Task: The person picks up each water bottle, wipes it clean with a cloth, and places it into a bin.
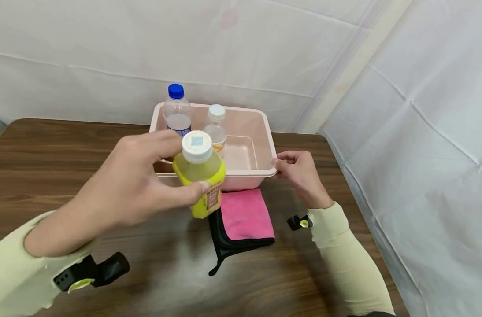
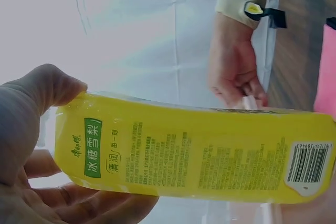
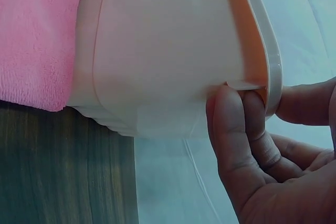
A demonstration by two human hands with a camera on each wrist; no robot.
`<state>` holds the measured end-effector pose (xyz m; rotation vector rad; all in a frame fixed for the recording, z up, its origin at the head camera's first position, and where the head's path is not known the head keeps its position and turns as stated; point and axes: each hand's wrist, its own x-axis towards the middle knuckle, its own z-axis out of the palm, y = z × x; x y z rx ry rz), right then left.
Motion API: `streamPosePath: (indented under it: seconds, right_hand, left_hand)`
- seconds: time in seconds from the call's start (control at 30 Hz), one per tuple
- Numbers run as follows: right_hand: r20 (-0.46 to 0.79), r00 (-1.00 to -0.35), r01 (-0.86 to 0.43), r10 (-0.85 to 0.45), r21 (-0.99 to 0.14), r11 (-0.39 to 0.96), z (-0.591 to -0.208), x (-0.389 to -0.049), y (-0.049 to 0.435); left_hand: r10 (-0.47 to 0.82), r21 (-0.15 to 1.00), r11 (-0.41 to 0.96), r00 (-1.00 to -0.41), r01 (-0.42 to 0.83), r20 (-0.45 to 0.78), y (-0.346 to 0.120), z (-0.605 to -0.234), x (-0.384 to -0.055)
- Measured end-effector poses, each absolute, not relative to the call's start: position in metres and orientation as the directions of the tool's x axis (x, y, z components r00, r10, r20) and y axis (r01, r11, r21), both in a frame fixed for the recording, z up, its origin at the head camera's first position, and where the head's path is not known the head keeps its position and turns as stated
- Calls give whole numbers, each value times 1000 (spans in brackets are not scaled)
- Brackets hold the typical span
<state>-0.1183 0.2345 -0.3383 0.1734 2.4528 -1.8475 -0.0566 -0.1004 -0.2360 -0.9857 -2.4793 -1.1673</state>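
Note:
My left hand point(image 1: 142, 176) grips a yellow-labelled drink bottle point(image 1: 201, 180) with a white cap, holding it upright in front of the pink plastic basin point(image 1: 249, 172). The left wrist view shows the bottle's label point(image 2: 173, 150) with its barcode, thumb on one side and fingers on the other. At the basin's near right corner, my right hand point(image 1: 300, 174) pinches the rim point(image 3: 274, 72) between thumb and curled fingers. Inside the basin stand a clear bottle point(image 1: 176, 110) with a blue cap and a smaller white-capped bottle point(image 1: 216, 125), partly hidden behind the held one.
A folded pink cloth point(image 1: 246, 215) with black edging lies on the brown wooden table point(image 1: 177, 273), just in front of the basin. White sheeting point(image 1: 146, 44) hangs behind the table, and more white sheeting point(image 1: 431, 132) covers the right side.

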Motion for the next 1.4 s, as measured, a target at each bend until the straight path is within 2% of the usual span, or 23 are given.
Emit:
streamPosePath:
  seconds: [0.2, 0.4, 0.5, 0.57, 0.77, 0.87, 1.4]
  right_hand:
    - [-110, -993, 117, 39, -948, 296, -337, -122, 234]
    - [-101, -994, 110, 44, -951, 290, -339, -122, 234]
    - [-100, -994, 109, 46, -952, 286, -340, -121, 235]
    - [-101, -994, 110, 46, -952, 285, -340, -121, 236]
    - [-97, -994, 109, 56, -952, 287, -341, -121, 233]
    - [-97, -994, 107, 47, -952, 288, -342, -121, 228]
    - [-99, -994, 110, 54, -949, 295, -341, -120, 228]
  left_hand:
    - [502, 535, 461, -705, 708, 500, -96, -216, -79]
    - [542, 560, 412, -687, 719, 484, -96, -233, -124]
    - [545, 577, 426, -707, 696, 451, -90, -237, -139]
    - [518, 604, 454, -745, 655, 419, -83, -233, -140]
    - [457, 671, 541, -847, 507, 272, -58, -192, -114]
    - [438, 707, 548, -873, 447, 213, -53, -182, -110]
    - [477, 729, 530, -863, 433, 166, -30, -209, -155]
